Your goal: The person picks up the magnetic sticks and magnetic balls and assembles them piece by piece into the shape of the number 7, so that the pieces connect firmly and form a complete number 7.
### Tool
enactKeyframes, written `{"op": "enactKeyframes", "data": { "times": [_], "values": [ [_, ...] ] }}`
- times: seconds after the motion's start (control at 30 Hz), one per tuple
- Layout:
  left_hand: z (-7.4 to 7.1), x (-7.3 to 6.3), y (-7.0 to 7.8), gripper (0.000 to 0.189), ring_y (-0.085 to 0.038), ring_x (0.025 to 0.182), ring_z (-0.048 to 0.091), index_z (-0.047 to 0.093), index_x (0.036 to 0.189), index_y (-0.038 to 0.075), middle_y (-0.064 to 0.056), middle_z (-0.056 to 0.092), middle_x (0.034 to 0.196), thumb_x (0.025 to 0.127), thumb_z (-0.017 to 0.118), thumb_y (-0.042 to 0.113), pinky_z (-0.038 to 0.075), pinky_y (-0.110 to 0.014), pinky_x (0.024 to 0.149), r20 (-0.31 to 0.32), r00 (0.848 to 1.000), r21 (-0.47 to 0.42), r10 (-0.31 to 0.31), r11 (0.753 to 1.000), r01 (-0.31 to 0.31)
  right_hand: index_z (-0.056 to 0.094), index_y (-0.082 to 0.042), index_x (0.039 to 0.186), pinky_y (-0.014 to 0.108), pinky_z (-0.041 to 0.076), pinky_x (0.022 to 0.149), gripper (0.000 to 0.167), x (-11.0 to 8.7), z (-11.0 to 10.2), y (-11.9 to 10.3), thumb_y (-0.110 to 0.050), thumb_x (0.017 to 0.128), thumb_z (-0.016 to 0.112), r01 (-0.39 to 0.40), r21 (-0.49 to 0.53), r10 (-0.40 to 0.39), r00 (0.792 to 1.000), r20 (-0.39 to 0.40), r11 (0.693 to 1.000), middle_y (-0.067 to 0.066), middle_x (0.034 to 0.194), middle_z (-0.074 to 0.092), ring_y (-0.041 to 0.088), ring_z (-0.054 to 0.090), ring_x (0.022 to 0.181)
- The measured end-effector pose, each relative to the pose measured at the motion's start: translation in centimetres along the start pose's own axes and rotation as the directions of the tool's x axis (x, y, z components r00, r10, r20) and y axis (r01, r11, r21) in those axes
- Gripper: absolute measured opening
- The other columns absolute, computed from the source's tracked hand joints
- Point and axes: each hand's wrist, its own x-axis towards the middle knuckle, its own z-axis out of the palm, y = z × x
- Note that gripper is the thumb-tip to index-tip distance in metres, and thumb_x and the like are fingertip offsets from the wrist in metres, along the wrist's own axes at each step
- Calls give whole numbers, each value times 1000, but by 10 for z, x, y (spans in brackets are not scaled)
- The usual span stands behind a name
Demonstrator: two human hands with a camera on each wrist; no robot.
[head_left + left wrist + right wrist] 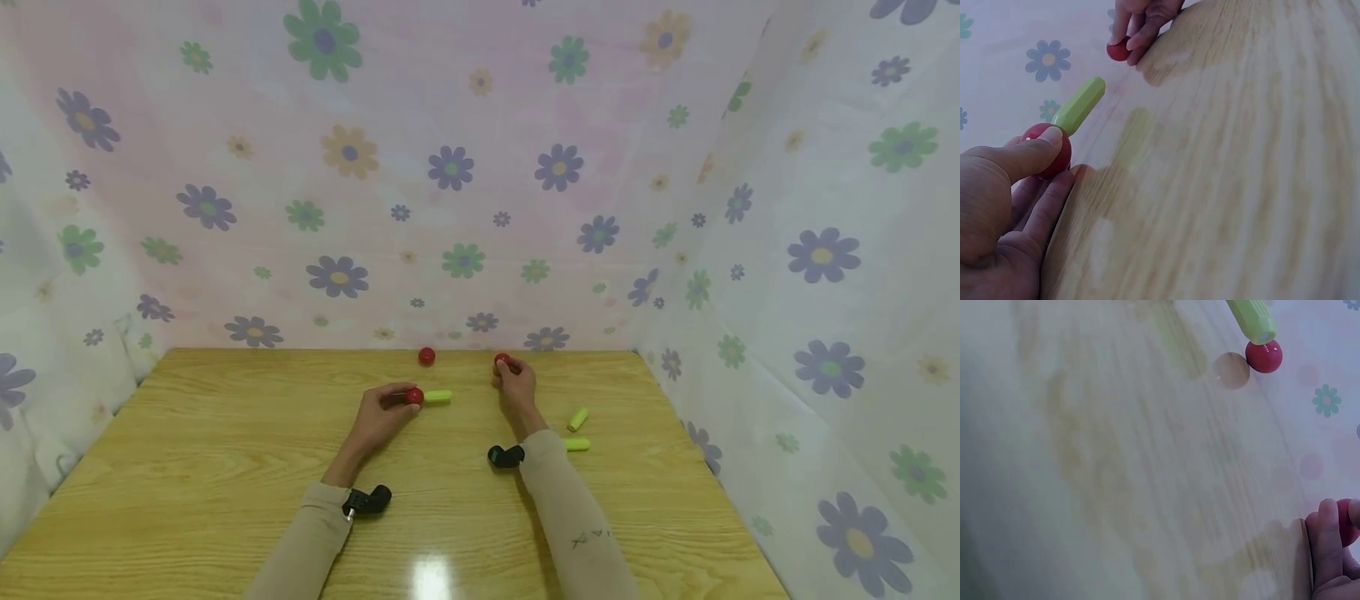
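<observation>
In the head view my left hand (378, 421) pinches a red ball (415, 397) between thumb and fingers. A lime-green ribbed stick (438, 397) extends to the right from that ball, its end against it in the left wrist view. Near the table's back edge, my right hand (517, 387) holds a second red ball (502, 360) with thumb and fingertips. Part of this ball (1349, 526) shows between the fingers in the right wrist view. A third red ball (427, 357) lies between the hands, close to the back edge.
Two more lime-green sticks lie right of my right forearm: one slanted stick (577, 419) and one level stick (577, 445), partly covered by the sleeve. The wooden table (225, 467) ends at a flower-print curtain (450, 233), which also hangs along both sides.
</observation>
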Motion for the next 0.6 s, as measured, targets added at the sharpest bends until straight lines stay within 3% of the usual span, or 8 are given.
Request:
{"op": "enactKeyframes", "data": {
  "times": [0.3,0.53,0.6],
  "values": [
    [0,-2,-1,43,-42,118,63,66,128,-8,-28,66,126,88,78,-1,56,-17,86,-6,1000,4,6,1000,-6,48,11,129,18,55,68,33,-9,2,4,-4,102,60,-11,87,11,1000,10,996,14,105,54,17,60,85],
    [1,-1,0,42,-39,117,65,66,128,-6,-27,67,125,88,78,0,57,-18,86,-4,1000,13,3,1000,-3,52,10,130,19,56,80,36,-15,0,2,-5,100,63,-3,-26,3,1000,1,1000,18,116,55,21,57,100],
    [1,-2,0,42,-38,117,65,66,128,-7,-27,67,124,88,77,0,57,-19,85,-5,1000,10,0,1000,0,52,10,131,23,57,87,37,-17,-2,2,-6,100,64,-26,-11,26,999,18,1000,18,120,54,24,57,106]
  ]
}}
